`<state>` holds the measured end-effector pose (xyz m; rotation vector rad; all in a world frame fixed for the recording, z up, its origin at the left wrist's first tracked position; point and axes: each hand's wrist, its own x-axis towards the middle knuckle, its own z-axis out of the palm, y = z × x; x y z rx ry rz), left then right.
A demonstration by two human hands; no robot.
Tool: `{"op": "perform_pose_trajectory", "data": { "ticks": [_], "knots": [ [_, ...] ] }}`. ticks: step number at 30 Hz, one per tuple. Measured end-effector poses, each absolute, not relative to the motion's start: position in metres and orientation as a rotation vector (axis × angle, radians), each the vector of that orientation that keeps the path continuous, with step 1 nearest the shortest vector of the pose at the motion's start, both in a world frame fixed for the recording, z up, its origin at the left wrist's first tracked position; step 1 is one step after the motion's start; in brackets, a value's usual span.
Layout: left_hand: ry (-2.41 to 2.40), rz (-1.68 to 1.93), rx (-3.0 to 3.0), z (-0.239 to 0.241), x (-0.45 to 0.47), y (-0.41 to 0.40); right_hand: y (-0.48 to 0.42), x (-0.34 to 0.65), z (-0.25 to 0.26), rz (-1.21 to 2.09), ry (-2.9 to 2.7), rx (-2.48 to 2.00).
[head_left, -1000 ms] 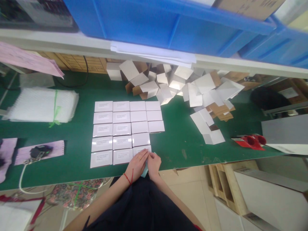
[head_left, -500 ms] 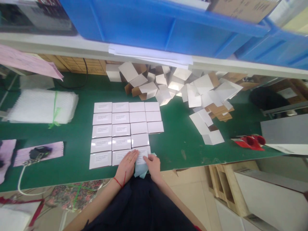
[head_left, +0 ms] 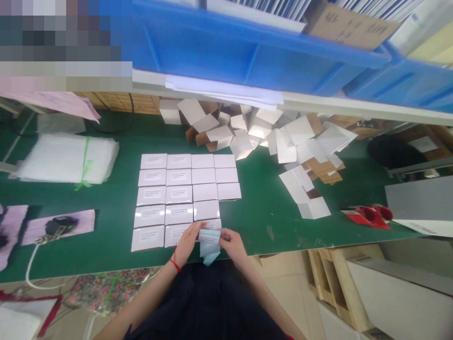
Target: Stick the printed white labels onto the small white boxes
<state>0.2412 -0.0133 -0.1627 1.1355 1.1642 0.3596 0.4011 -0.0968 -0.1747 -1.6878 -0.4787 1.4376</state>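
Label strip [head_left: 208, 242] now lifted between both hands

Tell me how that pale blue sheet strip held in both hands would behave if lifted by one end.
The pale blue strip is probably floppy: it hangs bent below the left hand and right hand. It looks thin and light, so it would likely droop or curl. Its backing may be slick, but that is hard to tell.
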Motion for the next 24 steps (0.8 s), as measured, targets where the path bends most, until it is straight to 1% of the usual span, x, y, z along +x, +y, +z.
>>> {"op": "perform_pose_trajectory", "data": {
  "ticks": [3, 8, 13, 19, 24],
  "knots": [
    [1.163, 0.385, 1.117, -0.159, 0.247, -0.006, -0.078, 0.400, -0.173, 1.427, -0.451, -1.694],
    [1.274, 0.431, 1.017, -0.164, 0.250, 0.008, -0.060, 0.401, -0.174, 1.423, -0.403, -1.562],
    [1.301, 0.491, 0.953, -0.171, 0.252, 0.022, -0.043, 0.398, -0.181, 1.478, -0.332, -1.510],
    [1.243, 0.444, 0.937, -0.179, 0.254, 0.030, -0.026, 0.395, -0.185, 1.360, -0.256, -1.580],
    [1.376, 0.425, 1.041, -0.185, 0.259, 0.035, -0.018, 0.394, -0.184, 1.474, -0.248, -1.496]
  ]
}}
